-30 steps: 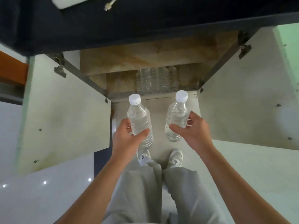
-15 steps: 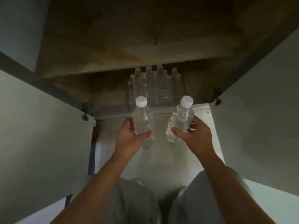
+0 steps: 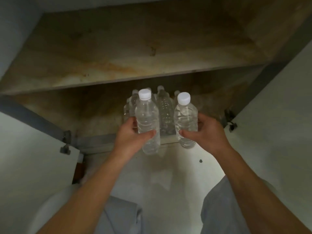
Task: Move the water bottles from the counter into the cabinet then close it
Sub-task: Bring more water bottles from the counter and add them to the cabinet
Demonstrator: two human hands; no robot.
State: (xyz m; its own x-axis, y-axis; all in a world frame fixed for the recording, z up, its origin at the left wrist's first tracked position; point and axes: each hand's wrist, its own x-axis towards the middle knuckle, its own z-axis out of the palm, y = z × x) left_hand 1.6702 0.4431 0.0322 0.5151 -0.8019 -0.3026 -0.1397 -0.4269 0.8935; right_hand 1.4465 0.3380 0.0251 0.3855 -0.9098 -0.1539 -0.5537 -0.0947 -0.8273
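My left hand [image 3: 130, 137] grips a clear water bottle [image 3: 147, 119] with a white cap, held upright. My right hand [image 3: 205, 134] grips a second clear, white-capped bottle [image 3: 185, 118], also upright. Both bottles hang just in front of the lower cabinet's [image 3: 94, 144] front edge. Behind them, on the cabinet's bottom level, several more water bottles [image 3: 165, 112] stand grouped together, partly hidden by the two I hold.
A stained wooden shelf [image 3: 135, 53] spans the cabinet above the bottles. Both pale cabinet doors, the left [image 3: 30, 157] and the right [image 3: 278, 115], stand swung wide, hinges showing. Pale floor lies below, with my grey-trousered knees at the bottom.
I have lowered myself closer to the cabinet. Both hands have carried their bottles forward, from over the floor to the cabinet's front edge, right before the stored bottles.
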